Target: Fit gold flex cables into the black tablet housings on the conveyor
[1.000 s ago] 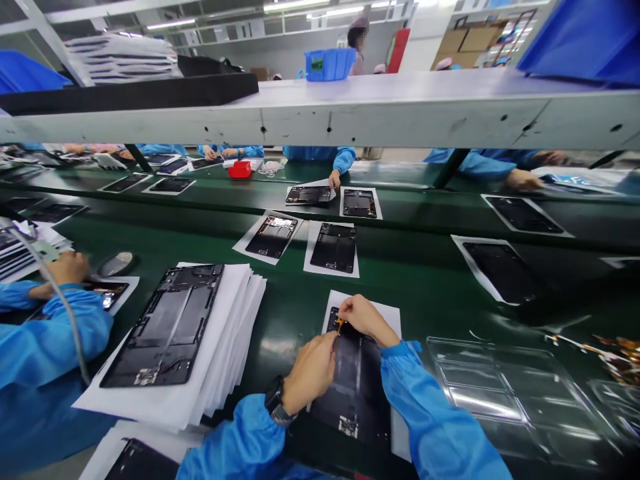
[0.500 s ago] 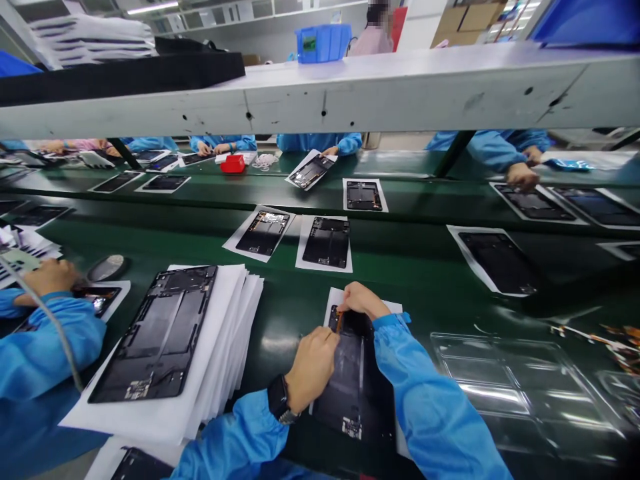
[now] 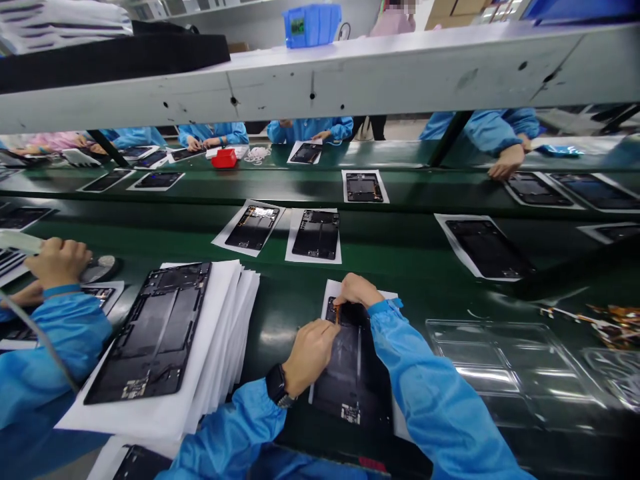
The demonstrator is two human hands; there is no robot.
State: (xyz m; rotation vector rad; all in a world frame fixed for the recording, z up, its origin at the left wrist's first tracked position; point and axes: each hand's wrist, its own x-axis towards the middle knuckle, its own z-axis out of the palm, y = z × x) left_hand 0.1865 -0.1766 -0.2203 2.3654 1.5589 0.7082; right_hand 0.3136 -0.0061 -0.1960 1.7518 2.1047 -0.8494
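A black tablet back housing (image 3: 345,380) lies on a white sheet in front of me, with a small circuit board (image 3: 351,413) at its near end. Near its far left corner is a thin orange flex cable (image 3: 337,315). My right hand (image 3: 359,291) pinches the upper end of that cable, knuckles up. Just below, my left hand (image 3: 311,353), with a watch on its wrist, has its fingertips closed at the cable's lower end. The fingertips of both hands are partly hidden.
Left of me stands a pile of white sheets (image 3: 220,347) topped by another tablet housing (image 3: 150,333). A clear plastic tray (image 3: 500,373) and loose flex cables (image 3: 610,323) are on the right. Co-workers' hands (image 3: 60,260) are at the left; a shelf (image 3: 380,80) crosses overhead.
The view has shifted slightly. My hands stay at the same corner, the left fingertips a little closer to the cable. Across the bench, a co-worker's tilted tablet housing now lies flat.
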